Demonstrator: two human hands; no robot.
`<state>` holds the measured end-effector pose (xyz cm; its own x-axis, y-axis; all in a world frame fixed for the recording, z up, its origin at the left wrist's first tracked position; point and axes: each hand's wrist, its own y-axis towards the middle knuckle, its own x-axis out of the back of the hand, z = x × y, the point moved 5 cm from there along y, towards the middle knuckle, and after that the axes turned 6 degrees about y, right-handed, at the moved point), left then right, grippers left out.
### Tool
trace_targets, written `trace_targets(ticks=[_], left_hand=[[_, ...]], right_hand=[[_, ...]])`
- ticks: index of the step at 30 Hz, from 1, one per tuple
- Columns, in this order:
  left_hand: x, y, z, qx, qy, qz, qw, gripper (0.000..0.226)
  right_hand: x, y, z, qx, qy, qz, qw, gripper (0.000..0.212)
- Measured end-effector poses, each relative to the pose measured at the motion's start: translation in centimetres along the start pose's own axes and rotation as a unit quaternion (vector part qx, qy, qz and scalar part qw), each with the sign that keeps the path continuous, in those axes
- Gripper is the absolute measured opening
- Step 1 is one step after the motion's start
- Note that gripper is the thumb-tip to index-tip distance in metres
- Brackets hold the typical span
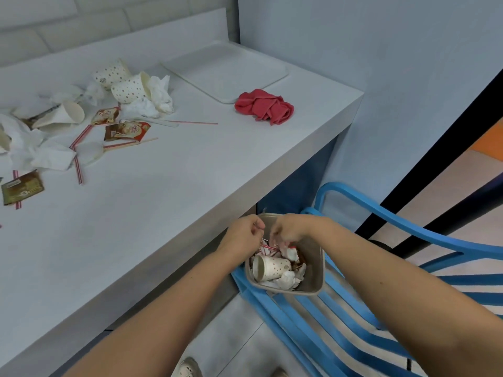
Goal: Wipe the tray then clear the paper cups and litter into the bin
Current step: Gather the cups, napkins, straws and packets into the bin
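While the bin sits on a blue chair beside the bench, the left hand pinches striped straws above it. The right hand fingers curl downward, grip unclear. Paper cups lie beside the tray.

Pale flat plastic tray: laid at the bench's far corner. Dotted white paper cups: tipped among crumpled tissues, sachets, striped straws. Small grey bin: part-filled.

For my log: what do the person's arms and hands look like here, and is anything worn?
The left arm and right arm are bare to the frame edge, with no sleeves showing. The left hand and right hand wear no gloves. No watch, bracelet or ring is visible.
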<state>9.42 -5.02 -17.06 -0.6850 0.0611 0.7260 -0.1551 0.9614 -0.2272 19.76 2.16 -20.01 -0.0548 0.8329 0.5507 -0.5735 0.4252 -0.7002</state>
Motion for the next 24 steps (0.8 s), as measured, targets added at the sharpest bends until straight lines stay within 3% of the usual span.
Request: trace_targets(ticks=[6,10,17,24], left_hand=[[5.3,-0.8,-3.3,-0.058,-0.063,-0.115,0.99,0.013],[9.6,-1.1,-3.6,-0.07,-0.067,-0.178,0.979,0.012],[17.0,-1.3,1.2,-0.024,-0.02,-0.238,0.971,0.015],[23.1,-2.3,9.2,0.06,0.021,-0.242,0.968,0.016]], right_hand=[[3.9,-3.3,4.4,-0.028,-0.018,0.026,0.999,0.01],[6.4,-4.9,8.6,-0.019,-0.052,0.017,0.998,0.017],[8.6,-4.0,16.9,0.036,-0.092,-0.079,0.992,0.017],[8.4,-0.3,24.5,0.096,-0.079,-0.142,0.982,0.016]])
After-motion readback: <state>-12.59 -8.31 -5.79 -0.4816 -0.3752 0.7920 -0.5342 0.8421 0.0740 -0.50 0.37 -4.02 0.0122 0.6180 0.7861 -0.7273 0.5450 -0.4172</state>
